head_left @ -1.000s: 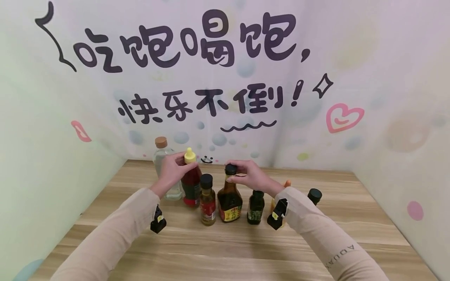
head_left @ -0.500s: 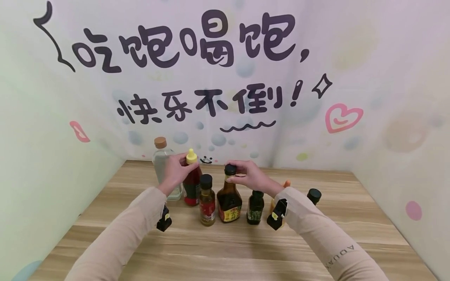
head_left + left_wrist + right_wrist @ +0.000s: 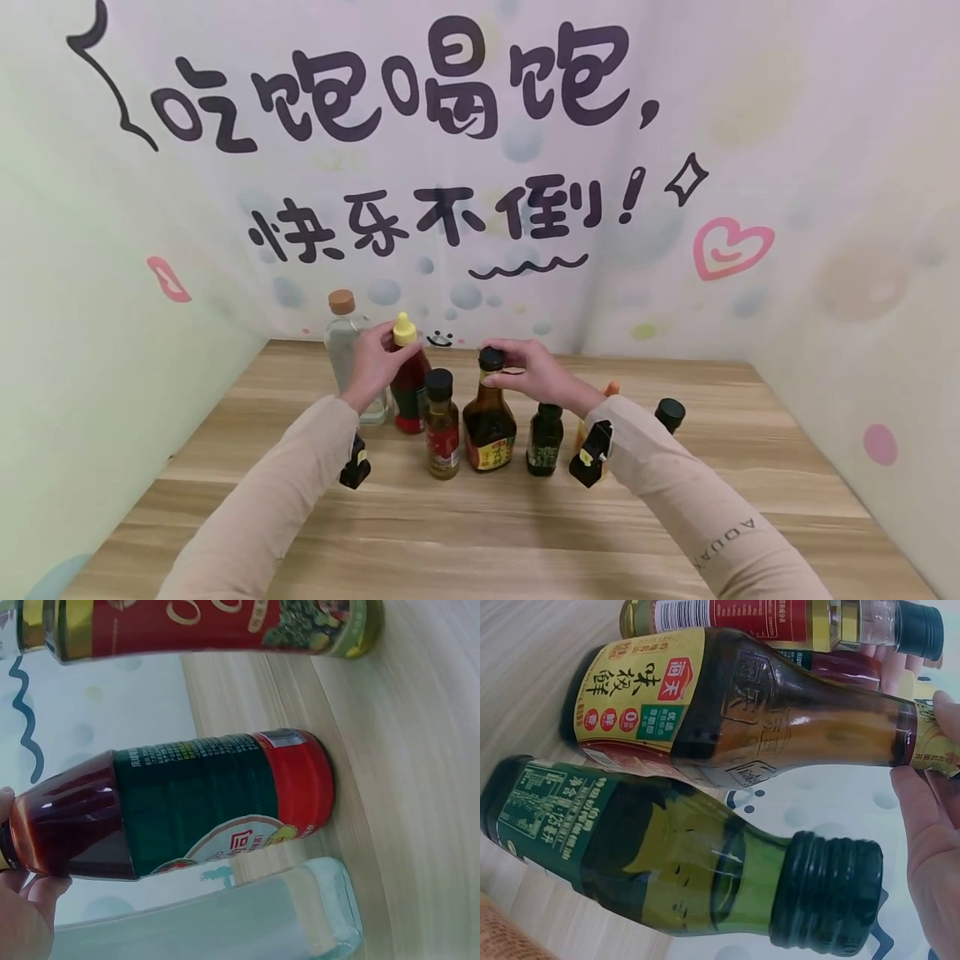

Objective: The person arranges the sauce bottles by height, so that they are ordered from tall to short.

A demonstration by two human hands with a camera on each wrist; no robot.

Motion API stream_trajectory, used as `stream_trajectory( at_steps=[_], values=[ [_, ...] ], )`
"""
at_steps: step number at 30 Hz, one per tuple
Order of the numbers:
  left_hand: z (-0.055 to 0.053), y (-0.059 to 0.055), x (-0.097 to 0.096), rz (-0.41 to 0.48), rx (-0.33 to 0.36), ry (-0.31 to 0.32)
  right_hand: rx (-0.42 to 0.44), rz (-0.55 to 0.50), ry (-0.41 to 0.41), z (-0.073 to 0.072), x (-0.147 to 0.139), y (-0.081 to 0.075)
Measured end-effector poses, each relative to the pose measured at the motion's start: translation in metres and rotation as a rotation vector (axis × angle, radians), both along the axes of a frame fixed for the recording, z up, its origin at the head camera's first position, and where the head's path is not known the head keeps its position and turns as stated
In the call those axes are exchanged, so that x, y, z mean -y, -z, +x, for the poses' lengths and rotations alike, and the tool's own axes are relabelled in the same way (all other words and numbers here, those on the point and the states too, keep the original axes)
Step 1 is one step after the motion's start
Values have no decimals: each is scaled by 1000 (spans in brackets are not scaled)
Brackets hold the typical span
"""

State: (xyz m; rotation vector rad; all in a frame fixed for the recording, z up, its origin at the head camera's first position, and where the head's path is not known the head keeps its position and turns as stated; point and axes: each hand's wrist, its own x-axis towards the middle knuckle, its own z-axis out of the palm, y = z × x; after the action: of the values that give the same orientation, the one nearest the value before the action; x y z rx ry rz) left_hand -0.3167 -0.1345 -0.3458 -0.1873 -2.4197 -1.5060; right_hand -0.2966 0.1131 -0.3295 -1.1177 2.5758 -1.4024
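Note:
My left hand (image 3: 371, 364) grips a ketchup bottle (image 3: 412, 402) by its neck, just under the yellow nozzle cap. This bottle (image 3: 195, 806) has dark red sauce and a green and red label; in the left wrist view its base is close over the wood. My right hand (image 3: 538, 372) holds a brown soy sauce bottle (image 3: 487, 429) at the neck below its black cap, thumb on the near side. In the right wrist view the yellow-labelled soy sauce bottle (image 3: 641, 690) stands beside a small green oil bottle (image 3: 682, 855).
A red-labelled oil bottle (image 3: 443, 437) stands between the held bottles. Left of the ketchup is a tall clear bottle (image 3: 341, 343) with an orange-brown cap. My right forearm partly hides an orange-tipped bottle (image 3: 612, 389) and a black-capped bottle (image 3: 670, 412). A printed curtain (image 3: 480, 317) hangs behind the table (image 3: 465, 533).
My left hand and forearm have moved a little to the right, and the ketchup bottle has shifted slightly towards the back. My right hand stays on the soy sauce bottle, which has not moved.

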Motion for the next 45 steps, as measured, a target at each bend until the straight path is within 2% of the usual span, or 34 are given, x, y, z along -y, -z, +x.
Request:
stream_trajectory(
  at_steps=[11,20,33,40,45],
  values=[
    [-1,2,2,-7,2,25,34,-16,-13,0,0,2],
    [-1,0,4,-24,18,77,30,-21,14,1,1,3],
    [-1,-5,4,-112,68,65,50,-36,32,2,1,4],
    [5,-10,4,-150,67,84,33,-47,29,2,1,5],
    [13,-11,6,-126,19,117,36,-40,32,3,1,4]
  ],
)
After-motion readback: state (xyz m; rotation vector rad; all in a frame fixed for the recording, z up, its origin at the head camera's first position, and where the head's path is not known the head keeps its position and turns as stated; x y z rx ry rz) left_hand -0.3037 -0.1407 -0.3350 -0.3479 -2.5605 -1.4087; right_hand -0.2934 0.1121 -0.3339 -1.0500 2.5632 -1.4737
